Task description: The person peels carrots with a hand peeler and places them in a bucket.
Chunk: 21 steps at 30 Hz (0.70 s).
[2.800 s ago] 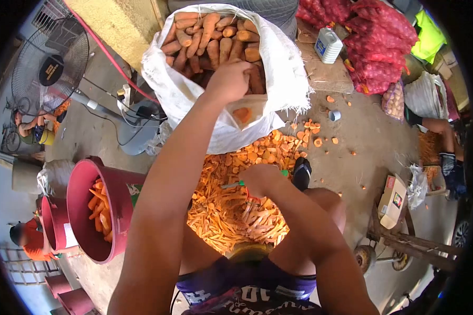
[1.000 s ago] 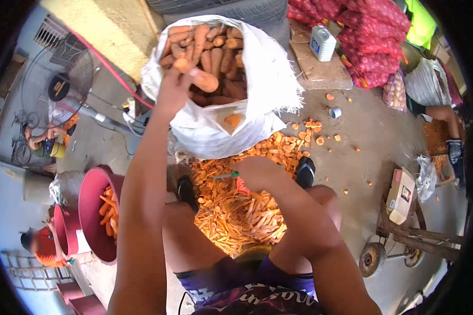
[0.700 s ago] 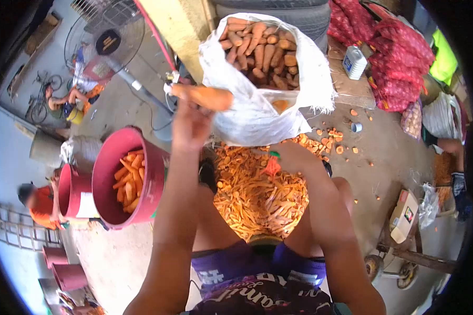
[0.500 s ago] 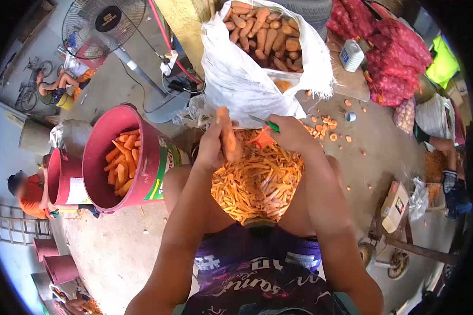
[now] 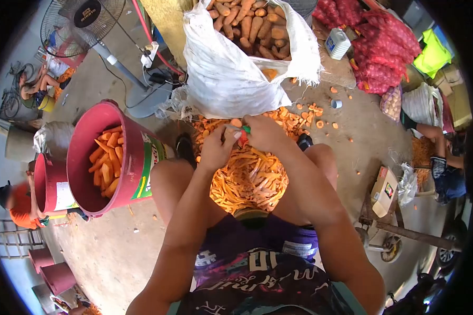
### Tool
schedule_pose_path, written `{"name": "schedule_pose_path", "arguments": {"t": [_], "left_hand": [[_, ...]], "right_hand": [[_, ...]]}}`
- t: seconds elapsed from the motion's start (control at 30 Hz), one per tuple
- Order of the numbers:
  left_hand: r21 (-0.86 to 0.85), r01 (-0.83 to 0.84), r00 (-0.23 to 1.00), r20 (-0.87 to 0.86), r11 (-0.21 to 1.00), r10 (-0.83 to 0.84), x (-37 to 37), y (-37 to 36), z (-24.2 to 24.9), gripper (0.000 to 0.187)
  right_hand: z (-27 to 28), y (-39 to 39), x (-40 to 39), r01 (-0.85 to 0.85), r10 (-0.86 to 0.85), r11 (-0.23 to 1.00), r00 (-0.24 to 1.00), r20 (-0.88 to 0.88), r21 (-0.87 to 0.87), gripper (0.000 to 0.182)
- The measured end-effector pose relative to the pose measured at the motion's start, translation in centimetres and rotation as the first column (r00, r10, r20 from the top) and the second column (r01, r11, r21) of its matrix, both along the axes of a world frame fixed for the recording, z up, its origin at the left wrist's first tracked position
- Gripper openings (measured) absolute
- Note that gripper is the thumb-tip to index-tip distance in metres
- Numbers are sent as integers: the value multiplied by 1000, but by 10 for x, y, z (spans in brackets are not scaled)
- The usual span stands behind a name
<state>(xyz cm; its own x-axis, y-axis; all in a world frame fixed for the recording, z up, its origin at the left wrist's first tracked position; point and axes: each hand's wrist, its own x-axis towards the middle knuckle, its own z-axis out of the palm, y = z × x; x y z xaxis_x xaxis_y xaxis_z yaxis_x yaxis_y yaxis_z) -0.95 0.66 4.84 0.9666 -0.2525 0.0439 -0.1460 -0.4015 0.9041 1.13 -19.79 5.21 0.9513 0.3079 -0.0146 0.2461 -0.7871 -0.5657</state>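
Note:
Both hands are close together over a heap of orange carrot peelings between my knees. My left hand is closed around a carrot, of which only the end shows. My right hand is wrapped round a tool with a green handle, right beside the carrot. A red piece shows between the hands; I cannot make out whether it belongs to the tool. Just beyond the hands stands a white sack full of unpeeled carrots.
A red tub with peeled carrots stands at the left, a fan behind it. Carrot ends lie on the floor at the right, near red net sacks. A person in orange sits at far left.
The two hands have come together, and the carrot has tipped from upright between them. The tool now meets the carrot's end. The whole view has shifted slightly.

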Motion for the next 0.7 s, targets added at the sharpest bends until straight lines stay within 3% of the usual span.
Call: {"name": "schedule_pose_path", "arguments": {"t": [0.03,0.07,0.1,0.13,0.17,0.2,0.23,0.27,0.33,0.37,0.4,0.47,0.5,0.53,0.6,0.67,0.7], "left_hand": [[6,1,1000,-9,1000,-1,-1,4,-8,40],[-101,99,991,-79,990,-107,-2,10,-17,39],[-211,192,966,-129,958,-222,1,13,-21,39],[-198,208,965,-118,958,-234,7,11,-15,39],[-436,120,962,-172,892,-213,7,9,-9,39],[-644,-9,950,-245,765,-194,2,10,-8,40],[-576,-204,885,-455,792,-102,10,21,-12,44],[-577,-221,883,-460,787,-89,17,22,-18,44],[-458,-453,745,-666,765,42,30,19,-23,48],[-573,-409,735,-668,710,-116,34,21,-24,61],[-576,-405,738,-664,710,-118,36,19,-21,61],[-749,-376,762,-585,545,-278,29,19,-16,60],[-722,-484,689,-663,495,-292,31,17,-33,56],[-723,-484,692,-661,492,-291,32,15,-44,56],[-526,-566,570,-806,634,-160,27,10,-56,50],[-530,-528,568,-801,663,-188,26,7,-56,47],[-577,-501,596,-771,645,-227,24,4,-58,47]], "right_hand": [[-8,-3,3,39,-41,998,998,-45,-55,29],[-22,-12,11,44,-46,998,998,-51,-50,29],[-47,-29,26,-31,-35,969,965,-260,-245,30],[-58,-40,37,-138,-65,903,892,-448,-406,31],[-56,-45,40,-130,-66,908,895,-442,-399,31],[-52,-46,36,-68,-36,959,933,-357,-276,34],[-49,-47,31,-23,-17,989,962,-271,-144,37],[-44,-46,29,-40,-3,988,961,-277,-147,37],[-26,-47,23,-52,51,999,935,-350,4,49],[-13,-49,19,-57,53,998,935,-350,0,49],[11,-46,14,38,-17,998,918,-396,46,47],[26,-46,4,147,-88,985,884,-458,93,46],[28,-48,3,165,-104,979,908,-405,119,49],[30,-50,6,180,-120,973,932,-343,147,51],[19,-50,7,192,-121,959,942,-312,206,56],[11,-46,5,138,-43,944,952,-305,299,81],[12,-41,0,147,-48,943,948,-315,299,81]]}}
